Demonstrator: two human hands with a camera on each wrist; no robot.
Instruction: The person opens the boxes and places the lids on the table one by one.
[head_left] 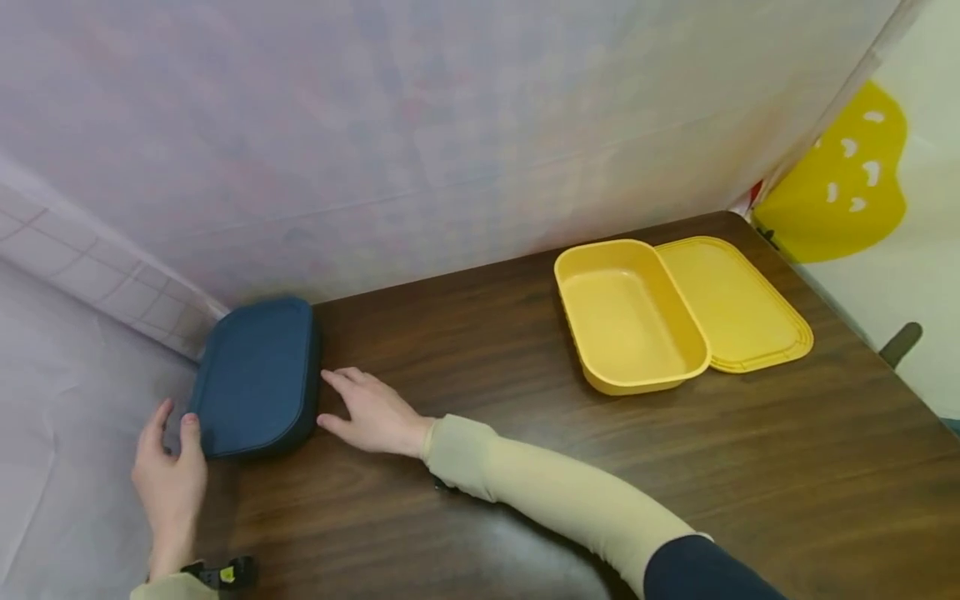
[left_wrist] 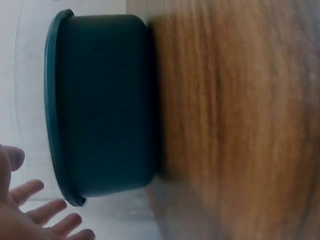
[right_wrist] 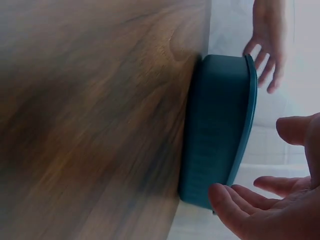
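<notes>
A dark blue lidded lunch box [head_left: 255, 375] sits at the table's back left corner, its lid on top. Beside its left front corner is my left hand [head_left: 171, 475], thumb and fingers spread apart near the lid's edge. My right hand [head_left: 375, 412] reaches toward the box's right side, fingers extended with the tips close to the wall. The box side [left_wrist: 105, 105] shows upright on the table in the left wrist view. Both hands [right_wrist: 280, 205] flank the box in the right wrist view, neither curled round it.
An open yellow lunch box [head_left: 622, 317] stands at the right of the wooden table [head_left: 465, 383], with its yellow lid [head_left: 735, 304] beside it, partly tucked behind the box rim. A pale curtain [head_left: 420, 125] hangs along the back edge; white sheeting [head_left: 67, 417] borders the left.
</notes>
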